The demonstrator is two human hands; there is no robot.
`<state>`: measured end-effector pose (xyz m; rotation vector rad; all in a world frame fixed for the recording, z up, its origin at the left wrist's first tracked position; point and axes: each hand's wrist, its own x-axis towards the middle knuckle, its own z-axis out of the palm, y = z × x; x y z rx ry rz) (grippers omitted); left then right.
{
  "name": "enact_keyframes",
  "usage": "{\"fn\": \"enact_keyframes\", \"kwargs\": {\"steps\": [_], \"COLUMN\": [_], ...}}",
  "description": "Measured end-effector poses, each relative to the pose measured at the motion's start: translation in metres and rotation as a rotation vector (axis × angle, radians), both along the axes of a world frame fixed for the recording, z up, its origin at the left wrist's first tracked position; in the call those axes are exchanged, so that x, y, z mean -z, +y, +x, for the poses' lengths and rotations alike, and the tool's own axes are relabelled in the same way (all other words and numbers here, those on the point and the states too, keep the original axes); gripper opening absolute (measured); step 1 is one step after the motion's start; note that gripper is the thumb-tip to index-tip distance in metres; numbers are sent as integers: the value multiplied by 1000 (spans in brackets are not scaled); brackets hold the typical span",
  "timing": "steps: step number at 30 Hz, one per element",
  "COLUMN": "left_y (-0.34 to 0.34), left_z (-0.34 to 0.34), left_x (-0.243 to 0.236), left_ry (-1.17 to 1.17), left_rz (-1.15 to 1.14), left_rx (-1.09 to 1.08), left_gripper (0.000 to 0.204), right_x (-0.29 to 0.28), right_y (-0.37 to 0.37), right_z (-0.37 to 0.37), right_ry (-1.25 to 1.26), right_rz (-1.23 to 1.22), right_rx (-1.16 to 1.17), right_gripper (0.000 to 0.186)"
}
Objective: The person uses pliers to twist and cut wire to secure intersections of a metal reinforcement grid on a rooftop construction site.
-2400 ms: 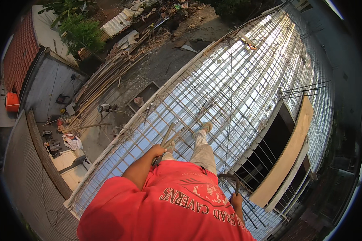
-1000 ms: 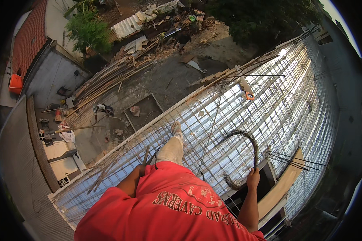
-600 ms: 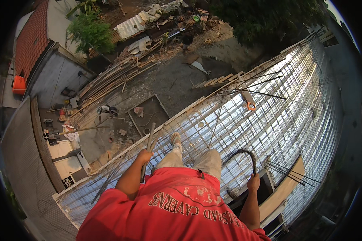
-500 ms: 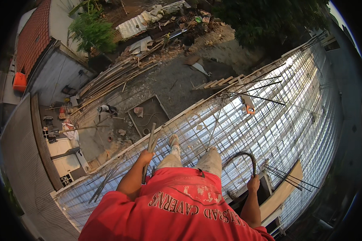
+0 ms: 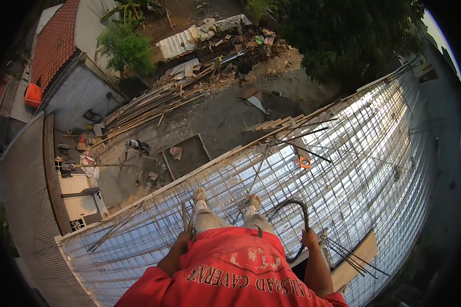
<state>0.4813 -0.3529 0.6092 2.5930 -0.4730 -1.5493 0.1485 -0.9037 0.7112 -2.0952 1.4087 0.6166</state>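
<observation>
My left hand [image 5: 183, 239] is closed around a long grey tool [image 5: 185, 217] with two arms that spread apart at the top; its kind is not clear. In my right hand [image 5: 309, 238] is a bent bundle of dark tie wire [image 5: 305, 209], its loop arching forward and to the left beside my right leg. Both hands hang at my sides, apart from the mesh of steel bars [image 5: 230, 176]. My feet stand on this mesh, which lies over shiny corrugated metal sheets.
A handsaw [image 5: 305, 162] with an orange handle lies ahead on the right. Loose dark bars [image 5: 351, 256] and a plywood board [image 5: 361, 258] are near my right arm. The deck's timber edge [image 5: 153, 194] runs along the left, above lower ground where another person [image 5: 137, 147] bends over.
My right foot has come into view ahead of me, and the handsaw appears nearer. Both hands sit lower beside my body, still holding the tool and the wire.
</observation>
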Motion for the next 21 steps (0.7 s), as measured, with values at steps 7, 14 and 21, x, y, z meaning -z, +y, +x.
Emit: {"fn": "enact_keyframes", "kwargs": {"steps": [7, 14, 21], "left_y": [-64, -92, -97], "left_z": [-51, -58, -60], "left_x": [5, -56, -46], "left_ry": [-218, -36, -108], "left_rz": [-2, -262, -269], "left_rx": [120, -794, -561], "left_gripper": [22, 20, 31], "right_x": [13, -46, -70], "right_y": [-57, -64, -62], "right_z": [-18, 61, 136], "right_ry": [-22, -58, -346], "right_rz": [173, 5, -98], "right_rx": [-50, -354, -453], "right_gripper": [39, 32, 25]}}
